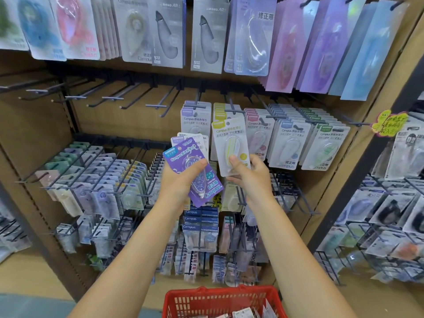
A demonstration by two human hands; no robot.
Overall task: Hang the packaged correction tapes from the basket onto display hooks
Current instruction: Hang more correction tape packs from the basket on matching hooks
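The basket (pixel 220 299) sat below the hands; the left pack (pixel 192 171) was beside the right pack (pixel 231 148), before the hooks (pixel 128 97).

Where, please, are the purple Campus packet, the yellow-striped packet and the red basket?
purple Campus packet (pixel 202 180): head view, on the clear blister over the tape.
yellow-striped packet (pixel 231 143): head view, on the blister with the yellow stripes.
red basket (pixel 220 294): head view, on its far rim wall.

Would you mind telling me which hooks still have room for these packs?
The middle row's left stretch of bare hooks is free, bordered above by the top-row packs and on the right by the white Campus packs. The lower-left racks are crowded. The left hand and right hand both hold packs.
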